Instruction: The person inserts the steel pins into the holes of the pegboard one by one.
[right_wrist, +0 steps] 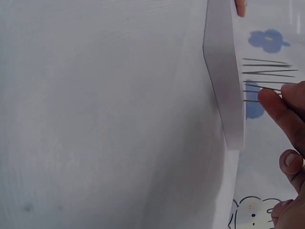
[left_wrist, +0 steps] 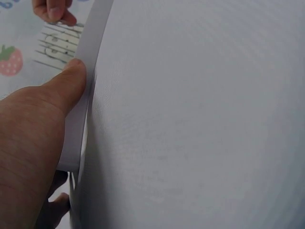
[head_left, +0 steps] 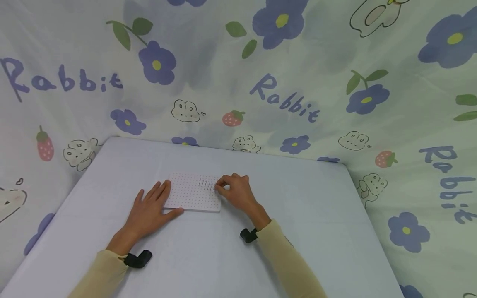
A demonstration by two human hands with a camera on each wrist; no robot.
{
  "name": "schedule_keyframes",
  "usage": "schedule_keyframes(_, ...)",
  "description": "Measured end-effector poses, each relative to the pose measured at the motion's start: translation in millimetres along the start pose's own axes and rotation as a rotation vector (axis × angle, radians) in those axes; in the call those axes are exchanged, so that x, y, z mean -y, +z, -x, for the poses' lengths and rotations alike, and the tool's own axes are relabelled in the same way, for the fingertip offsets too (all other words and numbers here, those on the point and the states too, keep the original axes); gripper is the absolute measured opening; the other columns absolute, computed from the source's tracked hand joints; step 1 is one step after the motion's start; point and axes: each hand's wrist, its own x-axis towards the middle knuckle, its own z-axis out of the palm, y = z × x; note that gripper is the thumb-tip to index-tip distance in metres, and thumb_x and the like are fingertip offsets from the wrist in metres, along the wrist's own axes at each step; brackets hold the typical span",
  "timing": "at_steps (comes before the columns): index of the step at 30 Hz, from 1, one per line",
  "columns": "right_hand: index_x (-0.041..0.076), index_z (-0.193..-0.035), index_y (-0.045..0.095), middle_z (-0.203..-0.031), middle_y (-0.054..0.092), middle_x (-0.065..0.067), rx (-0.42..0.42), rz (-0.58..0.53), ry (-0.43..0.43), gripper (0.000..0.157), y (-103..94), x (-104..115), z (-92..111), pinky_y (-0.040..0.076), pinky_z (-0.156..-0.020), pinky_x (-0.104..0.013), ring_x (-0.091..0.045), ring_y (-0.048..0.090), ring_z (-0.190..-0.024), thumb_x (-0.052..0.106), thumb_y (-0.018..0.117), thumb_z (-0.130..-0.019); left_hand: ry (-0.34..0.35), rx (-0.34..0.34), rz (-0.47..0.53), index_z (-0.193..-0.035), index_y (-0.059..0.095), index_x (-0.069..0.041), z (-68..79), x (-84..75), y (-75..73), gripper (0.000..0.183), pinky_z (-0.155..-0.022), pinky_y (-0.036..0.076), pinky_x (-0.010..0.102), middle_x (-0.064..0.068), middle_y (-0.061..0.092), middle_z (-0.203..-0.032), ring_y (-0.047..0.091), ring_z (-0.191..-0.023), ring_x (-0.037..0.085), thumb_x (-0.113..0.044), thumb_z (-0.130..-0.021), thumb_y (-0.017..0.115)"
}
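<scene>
A white board (head_left: 190,196) with a grid of small dots lies flat on the table. Several thin dark pins (right_wrist: 267,65) stand up from its right part, in rows. My left hand (head_left: 147,212) rests against the board's left side with fingers extended, and its thumb (left_wrist: 71,83) lies along the front edge. At the right end of the pins, my right hand (head_left: 238,192) pinches one thin pin between thumb and index finger. In the right wrist view the fingertips (right_wrist: 268,99) meet at that pin; whether its lower end is in the board cannot be told.
A white cloth covers the table (head_left: 298,219) around the board. Behind and at both sides hangs a curtain (head_left: 208,74) printed with flowers, rabbits and strawberries. A small black wrist camera (head_left: 138,259) is strapped at the left wrist and another (head_left: 248,235) at the right.
</scene>
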Motion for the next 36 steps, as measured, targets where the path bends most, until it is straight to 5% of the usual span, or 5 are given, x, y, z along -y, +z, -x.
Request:
schedule_keyframes(18, 0.028, -0.100, 0.076, -0.091, 0.073, 0.019, 0.000, 0.096, -0.020, 0.010, 7.5, 2, 2, 0.031, -0.084, -0.035, -0.004, 0.046, -0.076, 0.035, 0.072, -0.094, -0.011, 0.019, 0.000, -0.156, 0.029, 0.002, 2.1, -4.1, -4.2, 0.105, -0.114, 0.010, 0.073, 0.022, 0.029, -0.162, 0.024, -0.149, 0.044, -0.071, -0.088, 0.059)
schedule_keyframes(36, 0.028, -0.105, 0.074, -0.095, 0.071, 0.021, 0.056, 0.061, 0.031, 0.014, -0.2, -7, 3, 0.035, -0.090, -0.038, -0.006, 0.052, -0.084, 0.037, 0.071, -0.095, -0.007, 0.023, 0.005, -0.157, 0.028, 0.001, 0.4, -2.9, -4.6, 0.104, -0.114, 0.010, 0.072, 0.022, 0.029, -0.162, 0.024, -0.149, 0.044, -0.071, -0.088, 0.059)
